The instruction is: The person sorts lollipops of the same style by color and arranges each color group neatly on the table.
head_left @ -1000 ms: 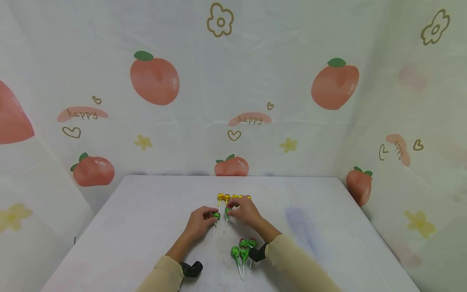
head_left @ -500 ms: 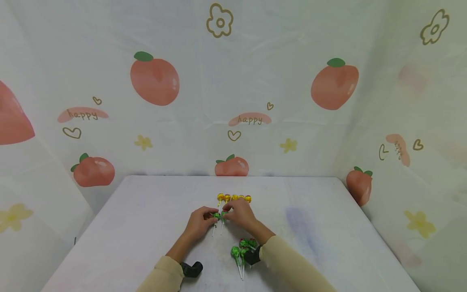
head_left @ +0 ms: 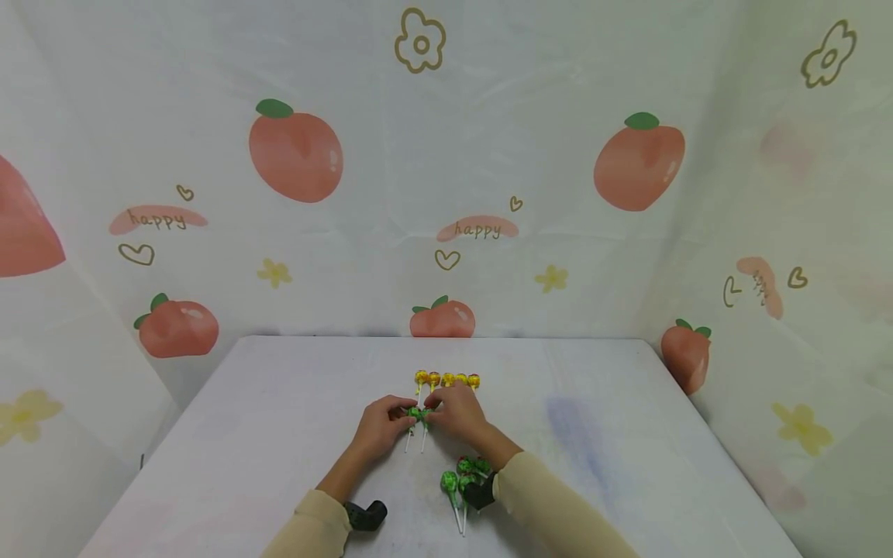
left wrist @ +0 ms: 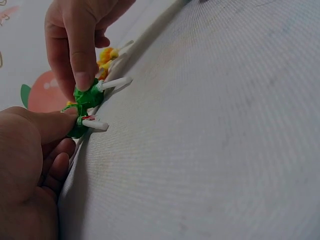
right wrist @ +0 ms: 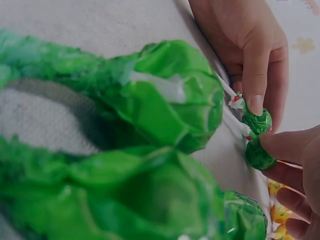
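My left hand (head_left: 380, 428) pinches the green wrapped head of a lollipop (left wrist: 78, 128) between thumb and finger, low over the white table. Close on its right, my right hand (head_left: 460, 412) pinches a second green lollipop (left wrist: 91, 95) by its head. The two heads touch side by side in the wrist views, and both white sticks point toward the person. Just beyond the hands lies a row of several yellow lollipops (head_left: 422, 377), partly hidden by the right hand.
Several more green lollipops (head_left: 449, 482) lie nearer the person, under the right wrist with its black camera mount (head_left: 480, 493). They loom large in the right wrist view. The white table (head_left: 293, 403) ends at a printed curtain (head_left: 377, 279) behind.
My right hand has moved left and slightly nearer the person, carrying its green lollipop up against the one in my left hand. The left hand stays in place.
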### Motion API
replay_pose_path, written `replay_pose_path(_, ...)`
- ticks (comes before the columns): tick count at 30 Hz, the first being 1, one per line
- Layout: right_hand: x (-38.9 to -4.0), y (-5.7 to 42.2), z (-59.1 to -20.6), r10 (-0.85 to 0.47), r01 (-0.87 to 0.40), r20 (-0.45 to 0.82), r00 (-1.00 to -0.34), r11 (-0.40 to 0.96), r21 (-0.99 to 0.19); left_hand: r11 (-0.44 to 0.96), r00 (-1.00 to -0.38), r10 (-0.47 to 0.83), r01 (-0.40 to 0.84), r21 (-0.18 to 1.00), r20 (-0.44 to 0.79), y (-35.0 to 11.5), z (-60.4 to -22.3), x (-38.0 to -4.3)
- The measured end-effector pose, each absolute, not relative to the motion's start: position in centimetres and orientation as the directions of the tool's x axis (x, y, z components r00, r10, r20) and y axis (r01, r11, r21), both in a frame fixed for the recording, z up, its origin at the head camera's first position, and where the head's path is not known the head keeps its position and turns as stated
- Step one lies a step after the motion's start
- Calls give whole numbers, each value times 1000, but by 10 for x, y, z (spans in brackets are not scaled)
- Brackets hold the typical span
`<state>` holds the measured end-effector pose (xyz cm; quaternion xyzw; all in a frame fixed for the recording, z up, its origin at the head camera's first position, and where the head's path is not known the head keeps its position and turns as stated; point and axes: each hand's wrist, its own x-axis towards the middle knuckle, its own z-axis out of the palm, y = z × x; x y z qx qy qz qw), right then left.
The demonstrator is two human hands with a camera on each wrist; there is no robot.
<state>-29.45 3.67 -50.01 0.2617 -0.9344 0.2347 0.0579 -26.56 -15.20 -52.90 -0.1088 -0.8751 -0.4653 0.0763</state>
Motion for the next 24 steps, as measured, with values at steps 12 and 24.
replay_pose_path(12,-293,36,-498,-476,-533,239,-846,751,-390,561,-973,107,230,795,207,-151,-527,-265)
replay_pose_path(24,-294,36,-495,-436,-478,198,-878,771,-420,555,-979,99,205,806,181,-151,-526,-264)
